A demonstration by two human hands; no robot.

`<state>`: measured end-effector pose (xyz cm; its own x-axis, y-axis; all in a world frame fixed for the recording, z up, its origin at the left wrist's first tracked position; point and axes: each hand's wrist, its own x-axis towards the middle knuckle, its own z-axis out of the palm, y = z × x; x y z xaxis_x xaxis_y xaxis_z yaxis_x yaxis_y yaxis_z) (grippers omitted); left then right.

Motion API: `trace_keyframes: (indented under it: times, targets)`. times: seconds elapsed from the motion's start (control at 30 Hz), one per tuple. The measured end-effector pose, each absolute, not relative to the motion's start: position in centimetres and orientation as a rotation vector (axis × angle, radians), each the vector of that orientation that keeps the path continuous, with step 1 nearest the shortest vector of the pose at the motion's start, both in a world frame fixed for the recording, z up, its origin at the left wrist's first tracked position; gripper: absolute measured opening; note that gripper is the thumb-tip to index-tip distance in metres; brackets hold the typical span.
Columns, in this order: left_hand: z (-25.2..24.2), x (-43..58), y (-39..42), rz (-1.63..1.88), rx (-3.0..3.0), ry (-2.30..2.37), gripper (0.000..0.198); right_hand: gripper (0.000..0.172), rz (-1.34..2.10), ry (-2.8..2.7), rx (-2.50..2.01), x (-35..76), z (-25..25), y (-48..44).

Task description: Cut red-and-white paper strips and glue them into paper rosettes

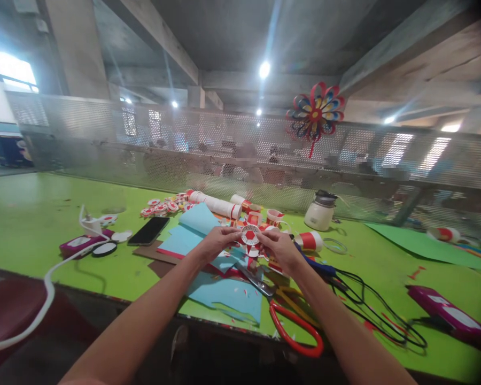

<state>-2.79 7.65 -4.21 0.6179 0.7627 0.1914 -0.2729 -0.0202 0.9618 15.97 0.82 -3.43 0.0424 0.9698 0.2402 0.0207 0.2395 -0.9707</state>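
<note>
Small red-and-white disc (250, 235) held up between the fingertips, pinched at opposite sides of its rim by left hand (218, 240) and right hand (279, 250); fingers closed down to about the rim's thickness. Judged light and stiffish, probably card, easily dented at the face, so best taken by the rim. Below the fingers, scissors (266, 290) are laid partly over blue paper (224, 293), table edge nearer the body; rightward, dark cords (361, 294) could be snagged; more open green tabletop (32, 214) is offered far left
</note>
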Motion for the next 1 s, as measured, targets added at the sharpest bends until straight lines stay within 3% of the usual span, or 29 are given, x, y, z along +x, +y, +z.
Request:
trace_keyframes:
  times: [0.3, 0.63, 1.0]
  targets:
    - [-3.3, -4.0, 9.3, 1.044, 1.268, 0.493, 0.033, 0.049, 0.975, -1.202, -1.089, 15.9, -3.6, 0.8]
    - [-3.6, -5.1, 11.1, 1.125, 1.243, 0.5, 0.036, 0.053, 0.839, -1.182, -1.1, 16.0, -3.6, 0.5]
    - [-3.9, -5.2, 11.0, 1.123, 1.141, 0.477, 0.028, 0.045, 0.738, -1.216, -1.118, 15.7, -3.9, 0.6]
